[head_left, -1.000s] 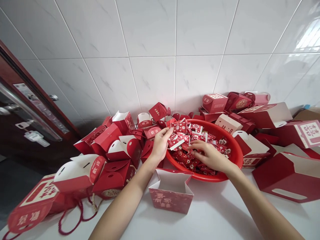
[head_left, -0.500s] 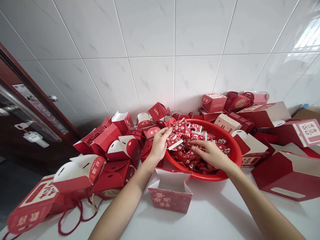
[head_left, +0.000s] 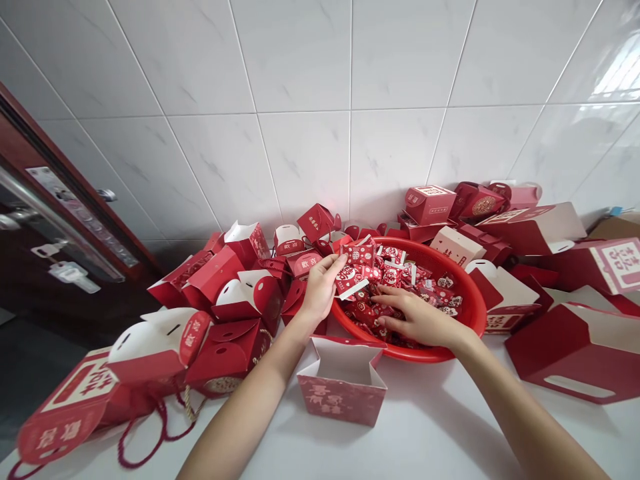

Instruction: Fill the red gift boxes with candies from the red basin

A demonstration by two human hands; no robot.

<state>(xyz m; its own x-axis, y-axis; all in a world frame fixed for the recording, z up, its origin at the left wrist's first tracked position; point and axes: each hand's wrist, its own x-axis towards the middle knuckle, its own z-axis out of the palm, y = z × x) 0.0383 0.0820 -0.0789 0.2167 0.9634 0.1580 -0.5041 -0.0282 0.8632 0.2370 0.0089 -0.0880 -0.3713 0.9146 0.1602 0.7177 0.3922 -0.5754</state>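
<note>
Backing the white worktop [head_left: 435,433] is a tiled wall [head_left: 300,60]. Toward the far edge, a red basin [head_left: 479,313] contains wrapped packets [head_left: 364,312], behind an open box [head_left: 343,400]. Right hand [head_left: 425,319]: half-open among them, nothing visibly gripped. Left hand [head_left: 320,288]: pinching several packets [head_left: 359,254]; an overfilled pinch could drop some.
</note>
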